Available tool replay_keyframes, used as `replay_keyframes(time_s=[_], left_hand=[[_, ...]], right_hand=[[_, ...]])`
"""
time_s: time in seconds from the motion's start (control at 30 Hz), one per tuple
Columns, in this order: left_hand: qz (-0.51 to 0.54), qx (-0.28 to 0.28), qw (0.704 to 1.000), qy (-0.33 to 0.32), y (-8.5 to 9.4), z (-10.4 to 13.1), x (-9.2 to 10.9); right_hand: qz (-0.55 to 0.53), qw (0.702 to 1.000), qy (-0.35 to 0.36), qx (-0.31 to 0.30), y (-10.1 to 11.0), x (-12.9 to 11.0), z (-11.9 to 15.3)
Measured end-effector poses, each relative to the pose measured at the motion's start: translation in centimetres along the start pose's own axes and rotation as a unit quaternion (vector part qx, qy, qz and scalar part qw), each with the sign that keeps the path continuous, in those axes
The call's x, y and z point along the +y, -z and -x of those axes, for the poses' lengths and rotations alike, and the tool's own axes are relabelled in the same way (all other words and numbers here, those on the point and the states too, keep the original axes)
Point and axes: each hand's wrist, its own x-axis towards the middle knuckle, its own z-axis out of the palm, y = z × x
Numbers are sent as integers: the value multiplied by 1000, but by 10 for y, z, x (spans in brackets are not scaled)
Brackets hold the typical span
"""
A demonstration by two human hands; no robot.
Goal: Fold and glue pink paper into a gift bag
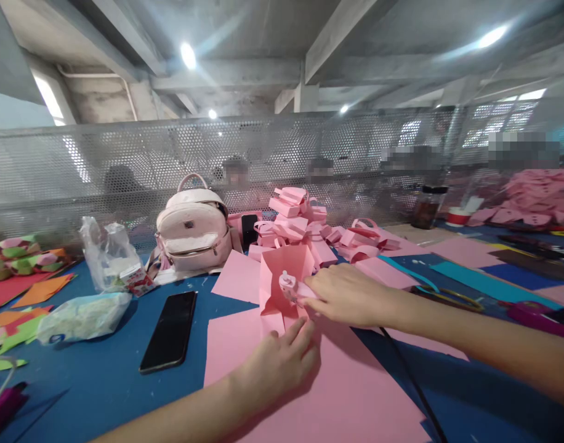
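Note:
A partly folded pink paper bag (273,280) stands with its mouth toward me on flat pink paper sheets (337,394). My right hand (344,295) is closed around a small pink hot glue gun (290,286), whose front end sits over the bag's opening. From under that hand a black cord (414,381) runs down toward the bottom edge. My left hand (284,357) is at the bag's near edge, its bent fingers pinching the paper flap there. The fingertips are partly hidden.
Behind the bag lies a pile of folded pink paper pieces (294,221). A pale backpack (194,231), a black phone (170,332) and a plastic packet (85,317) are to the left. A dark jar (428,208) stands right, before a perforated metal partition (263,147).

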Motion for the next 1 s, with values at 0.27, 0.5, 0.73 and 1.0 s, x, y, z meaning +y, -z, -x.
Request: replay_keyframes(time_s=[0.27,0.5,0.73,1.0], left_hand=[[-8,11,1000,3,-2,1,2],[-3,22,1000,12,-3,1,2],[1,44,998,40,-6,5,1],[11,39,998,41,-10,7,-5]], right_hand=[[-22,998,-17,56,-6,10,5],[-52,993,-22,102,-16,17,13],[-159,974,-31,157,-33,24,29],[-181,971,8,155,-60,20,32]])
